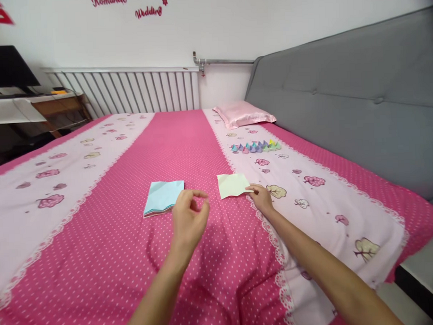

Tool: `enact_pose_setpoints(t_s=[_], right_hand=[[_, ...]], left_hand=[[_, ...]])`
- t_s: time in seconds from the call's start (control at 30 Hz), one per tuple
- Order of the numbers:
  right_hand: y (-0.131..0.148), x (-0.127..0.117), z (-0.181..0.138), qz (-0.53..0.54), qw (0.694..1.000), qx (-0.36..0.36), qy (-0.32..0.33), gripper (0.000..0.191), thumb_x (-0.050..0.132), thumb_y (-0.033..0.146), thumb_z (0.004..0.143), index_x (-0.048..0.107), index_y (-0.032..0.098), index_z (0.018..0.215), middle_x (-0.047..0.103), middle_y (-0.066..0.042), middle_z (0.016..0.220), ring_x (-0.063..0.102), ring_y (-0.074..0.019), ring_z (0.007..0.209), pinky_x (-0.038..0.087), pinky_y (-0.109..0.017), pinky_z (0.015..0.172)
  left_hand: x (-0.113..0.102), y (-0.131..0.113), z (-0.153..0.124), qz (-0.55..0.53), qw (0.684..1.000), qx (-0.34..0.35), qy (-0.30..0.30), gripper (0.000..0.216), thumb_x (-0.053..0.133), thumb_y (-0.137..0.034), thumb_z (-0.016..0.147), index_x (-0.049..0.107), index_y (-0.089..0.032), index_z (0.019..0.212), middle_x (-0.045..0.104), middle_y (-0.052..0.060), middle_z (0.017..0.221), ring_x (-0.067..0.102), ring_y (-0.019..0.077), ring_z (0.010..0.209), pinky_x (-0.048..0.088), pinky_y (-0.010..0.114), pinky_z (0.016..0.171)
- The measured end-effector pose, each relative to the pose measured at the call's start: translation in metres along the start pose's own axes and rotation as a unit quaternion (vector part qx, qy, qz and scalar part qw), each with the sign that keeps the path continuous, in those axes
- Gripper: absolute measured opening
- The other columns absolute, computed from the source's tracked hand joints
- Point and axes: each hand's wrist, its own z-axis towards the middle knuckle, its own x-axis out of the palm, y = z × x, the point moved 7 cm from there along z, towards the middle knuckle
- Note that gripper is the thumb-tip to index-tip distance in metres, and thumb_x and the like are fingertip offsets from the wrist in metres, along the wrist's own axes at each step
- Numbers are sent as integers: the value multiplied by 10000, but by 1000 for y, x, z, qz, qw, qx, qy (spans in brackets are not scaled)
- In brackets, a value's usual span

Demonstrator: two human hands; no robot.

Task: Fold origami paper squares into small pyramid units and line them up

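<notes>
A pale yellow sheet of paper (233, 185) lies over the pink bedspread in the middle, slightly wavy. My right hand (261, 198) pinches its lower right corner between thumb and fingers. To the left is a stack of square paper sheets (163, 196), light blue on top with other colours showing at the lower edge. My left hand (191, 211) is just right of that stack, overlapping its corner in view. Its fingers are curled, with a gap between thumb and forefinger and nothing in them.
Farther back, several small folded paper pieces (255, 147) in mixed colours stand in rows. A pink pillow (245, 114) lies by the grey headboard (341, 82). At the far left, a desk (58, 104) carries a monitor (9, 68). A radiator (128, 89) runs along the wall.
</notes>
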Motion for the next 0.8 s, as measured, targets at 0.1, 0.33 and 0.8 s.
enact_pose_setpoints(t_s=[0.1,0.33,0.8], right_hand=[[4,5,10,6,999,-19,45,275,497,139,699,700,205,873,643,-50,1074,598,-175,955,452,-317,855],[20,-27,36,-3,988,-36,149,398,505,79,684,651,218,1027,656,-54,1049,631,-180,820,492,-329,773],[39,107,33,-21,942,-140,304,633,174,521,896,243,139,1397,202,-80,1471,135,-190,1361,94,-401,1117]], left_hand=[[45,13,30,92,994,41,51,141,515,-205,756,589,-165,870,574,36,831,514,139,680,430,286,678],[154,52,77,250,956,47,148,365,351,-176,856,508,-73,1168,449,183,1309,413,263,1217,341,397,995],[245,120,52,329,877,126,326,607,353,-282,841,218,-51,1386,175,179,1455,136,293,1345,133,452,1093]])
